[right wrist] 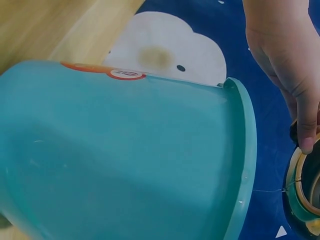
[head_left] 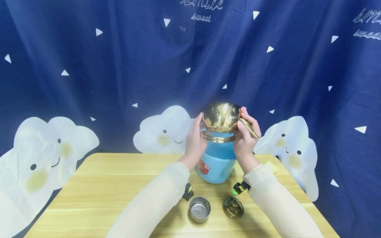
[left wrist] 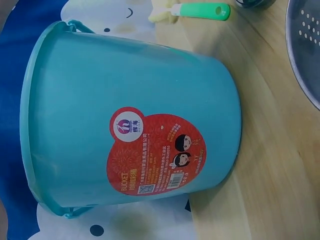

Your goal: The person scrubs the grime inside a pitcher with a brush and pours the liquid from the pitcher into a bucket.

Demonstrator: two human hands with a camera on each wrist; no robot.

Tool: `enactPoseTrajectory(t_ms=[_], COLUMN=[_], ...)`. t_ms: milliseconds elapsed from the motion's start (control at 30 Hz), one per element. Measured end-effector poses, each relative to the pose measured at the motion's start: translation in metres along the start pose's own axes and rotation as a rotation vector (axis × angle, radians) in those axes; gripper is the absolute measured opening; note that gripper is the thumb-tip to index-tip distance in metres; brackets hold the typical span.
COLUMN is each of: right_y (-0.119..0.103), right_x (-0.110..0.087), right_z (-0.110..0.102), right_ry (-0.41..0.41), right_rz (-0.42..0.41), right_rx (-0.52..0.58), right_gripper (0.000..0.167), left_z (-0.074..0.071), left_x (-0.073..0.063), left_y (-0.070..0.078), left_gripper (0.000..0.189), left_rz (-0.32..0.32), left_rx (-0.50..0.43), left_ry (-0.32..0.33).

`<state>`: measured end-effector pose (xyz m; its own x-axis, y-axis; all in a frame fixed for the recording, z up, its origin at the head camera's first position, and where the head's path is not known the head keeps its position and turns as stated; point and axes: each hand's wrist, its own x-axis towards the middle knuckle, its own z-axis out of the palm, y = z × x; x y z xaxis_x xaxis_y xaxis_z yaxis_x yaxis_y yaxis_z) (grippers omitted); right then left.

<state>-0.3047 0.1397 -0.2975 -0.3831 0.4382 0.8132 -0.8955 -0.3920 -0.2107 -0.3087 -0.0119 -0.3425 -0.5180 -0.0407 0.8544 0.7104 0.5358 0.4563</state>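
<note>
A shiny gold-coloured teapot (head_left: 222, 117) is held between both hands over a light blue bucket (head_left: 215, 170), with its mouth turned down. My left hand (head_left: 195, 140) grips its left side; in the right wrist view that hand's thumb (right wrist: 306, 144) presses on the pot's rim. On the other side my right hand (head_left: 246, 137) holds the teapot beside its gold tubular part (head_left: 249, 128). A thin streak, like a trickle, runs between the pot's mouth and the bucket in the right wrist view. Only the bucket shows in the left wrist view, with its red label (left wrist: 157, 155).
On the wooden table (head_left: 125, 188), a perforated metal strainer cup (head_left: 199, 209) and a gold lid with a knob (head_left: 233, 207) lie in front of the bucket. A brush with a green handle (left wrist: 202, 11) and yellow head lies beside it. Behind hangs a blue curtain (head_left: 154, 66).
</note>
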Motion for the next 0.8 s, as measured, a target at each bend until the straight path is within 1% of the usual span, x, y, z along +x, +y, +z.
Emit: enactPoseTrajectory(t_ms=[267, 533, 800], right_y=[-0.0003, -0.0006, 0.0003], right_x=[-0.0018, -0.0027, -0.0051], right_z=[0.001, 0.0012, -0.0008], right_ry=[0.005, -0.004, 0.0], right_rz=[0.004, 0.004, 0.024], right_rx=[0.01, 0.011, -0.01], right_gripper=[0.03, 0.03, 0.029], left_z=[-0.0015, -0.001, -0.0006], left_x=[-0.0014, -0.0022, -0.0062], left_y=[-0.0006, -0.0018, -0.0024], left_gripper=[0.101, 0.1, 0.101], left_rz=[-0.015, 0.005, -0.001], left_rx=[-0.002, -0.02, -0.009], left_ry=[-0.014, 0.0, 0.006])
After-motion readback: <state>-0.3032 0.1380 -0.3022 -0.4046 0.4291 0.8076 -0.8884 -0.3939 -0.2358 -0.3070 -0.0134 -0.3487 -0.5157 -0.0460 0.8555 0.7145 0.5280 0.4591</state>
